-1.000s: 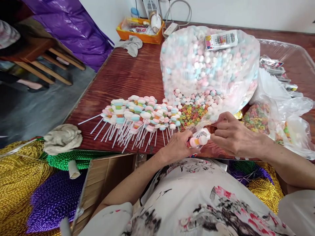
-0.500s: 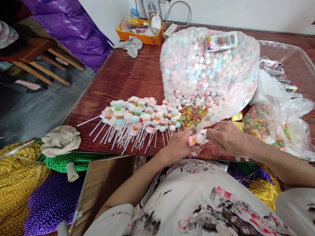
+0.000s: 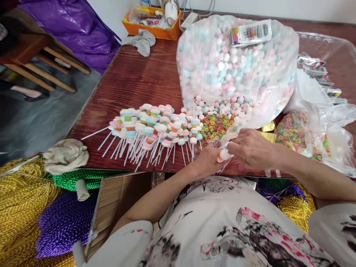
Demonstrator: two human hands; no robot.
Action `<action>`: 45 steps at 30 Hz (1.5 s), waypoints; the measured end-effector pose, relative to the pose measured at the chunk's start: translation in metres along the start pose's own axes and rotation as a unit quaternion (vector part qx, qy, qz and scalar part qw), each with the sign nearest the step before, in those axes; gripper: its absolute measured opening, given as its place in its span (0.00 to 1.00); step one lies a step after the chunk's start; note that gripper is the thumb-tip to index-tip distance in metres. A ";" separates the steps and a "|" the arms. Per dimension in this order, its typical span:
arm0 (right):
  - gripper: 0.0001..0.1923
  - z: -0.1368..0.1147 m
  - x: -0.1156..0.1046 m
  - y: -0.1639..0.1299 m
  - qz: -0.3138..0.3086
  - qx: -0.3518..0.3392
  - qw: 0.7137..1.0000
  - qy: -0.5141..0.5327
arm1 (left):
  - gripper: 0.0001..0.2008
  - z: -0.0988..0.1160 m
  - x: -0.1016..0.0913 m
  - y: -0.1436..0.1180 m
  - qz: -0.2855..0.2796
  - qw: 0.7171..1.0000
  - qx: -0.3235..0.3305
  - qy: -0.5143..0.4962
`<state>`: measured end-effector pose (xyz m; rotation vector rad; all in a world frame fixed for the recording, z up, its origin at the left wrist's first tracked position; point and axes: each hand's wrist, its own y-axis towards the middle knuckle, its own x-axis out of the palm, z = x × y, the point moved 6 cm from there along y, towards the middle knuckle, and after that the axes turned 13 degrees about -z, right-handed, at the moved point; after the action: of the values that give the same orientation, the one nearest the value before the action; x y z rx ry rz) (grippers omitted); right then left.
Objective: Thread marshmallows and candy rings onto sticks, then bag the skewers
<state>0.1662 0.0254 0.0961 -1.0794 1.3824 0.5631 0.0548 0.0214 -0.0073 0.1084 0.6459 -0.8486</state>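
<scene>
A marshmallow candy skewer (image 3: 223, 155), pink and white, is gripped in my left hand (image 3: 205, 162) at the table's front edge. Clear plastic that looks like a printed wrapper shows around it. The fingers of my right hand (image 3: 249, 148) are pinched at the skewer's far end, seemingly on the wrapper; the fingertips are partly hidden. Just left of my hands lies a pile of finished candy skewers (image 3: 155, 126) with white sticks pointing toward me. Loose gummy rings (image 3: 215, 128) and small marshmallows (image 3: 239, 107) spill out beyond my hands.
A big clear bag of marshmallows (image 3: 236, 63) stands behind, a printed packet (image 3: 251, 33) on top. On the right are a bag of gummy rings (image 3: 292, 128) and packaged pieces in a clear tray (image 3: 328, 39). An orange box (image 3: 151, 27), a crumpled cloth (image 3: 66, 155) and bead strands (image 3: 66, 222) lie left.
The view has tilted slightly, so the table items sit higher. My hands remain together at the skewer, which now shows less between them.
</scene>
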 end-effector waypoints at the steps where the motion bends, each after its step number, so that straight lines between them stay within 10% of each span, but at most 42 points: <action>1: 0.07 0.006 -0.005 -0.001 0.007 0.000 1.000 0.010 | 0.15 0.002 -0.005 -0.001 0.012 0.999 -0.004 -0.036; 7: 0.14 0.045 -0.030 -0.031 0.107 0.033 0.988 0.107 | 0.44 -0.001 -0.033 -0.020 0.028 0.987 -0.087 -0.133; 12: 0.12 0.077 -0.022 -0.075 0.155 0.133 0.959 0.195 | 0.19 -0.027 -0.020 -0.039 -0.005 0.976 -0.130 -0.173; 16: 0.07 0.089 0.011 -0.093 0.316 0.198 0.799 0.472 | 0.15 -0.029 -0.024 -0.042 0.070 0.980 -0.120 -0.146; 24: 0.12 0.012 0.080 0.022 0.306 -0.002 0.578 0.756 | 0.16 -0.007 -0.034 -0.022 0.134 0.988 -0.070 -0.018; 39: 0.12 0.021 0.069 0.021 0.323 -0.006 0.698 0.639 | 0.33 0.009 -0.042 -0.032 0.081 0.989 0.038 -0.121; 45: 0.14 0.023 0.065 0.022 0.302 -0.052 0.710 0.634 | 0.14 0.031 -0.065 -0.034 0.012 0.993 0.088 -0.072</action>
<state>0.1699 0.0376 0.0247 -1.0900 3.0325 0.2949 0.0137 0.0316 0.0607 0.2107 0.4336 -0.8813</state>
